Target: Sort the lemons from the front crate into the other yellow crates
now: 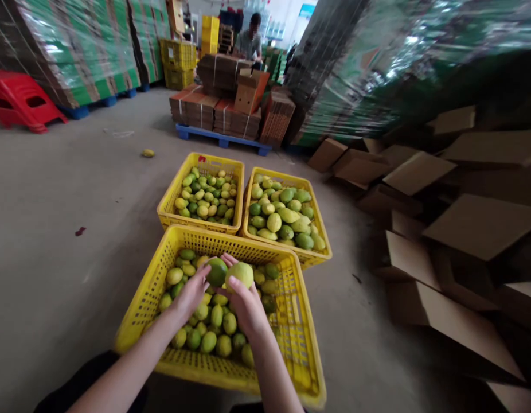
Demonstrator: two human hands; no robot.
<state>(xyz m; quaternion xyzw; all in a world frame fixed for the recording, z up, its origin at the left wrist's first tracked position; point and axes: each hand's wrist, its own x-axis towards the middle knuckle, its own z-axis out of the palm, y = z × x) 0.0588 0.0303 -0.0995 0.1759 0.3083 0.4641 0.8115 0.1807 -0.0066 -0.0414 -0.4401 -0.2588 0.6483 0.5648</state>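
Note:
My left hand (pixel 197 288) is closed on a dark green lemon (pixel 216 272). Right beside it, my right hand (pixel 245 298) grips a larger, pale yellow-green lemon (pixel 239 276), thumb across its near side. Both hands are over the nearest yellow crate (pixel 306 338), where many green and yellow lemons (pixel 217 316) lie in a heap. Beyond it stand two more yellow crates: the left one (pixel 162 211) holds smaller mixed lemons (pixel 209 197), the right one (pixel 328 248) bigger ones (pixel 288 215). My forearms hide part of the near crate's contents.
Open cardboard boxes (pixel 484 226) are heaped along the right. Flattened cartons (pixel 196 109) stand on a blue pallet (pixel 222 139) ahead, with a person (pixel 249 43) behind. At left are a red stool (pixel 24 100) and wrapped stacks (pixel 89 46). A single lemon (pixel 148 153) lies on the floor.

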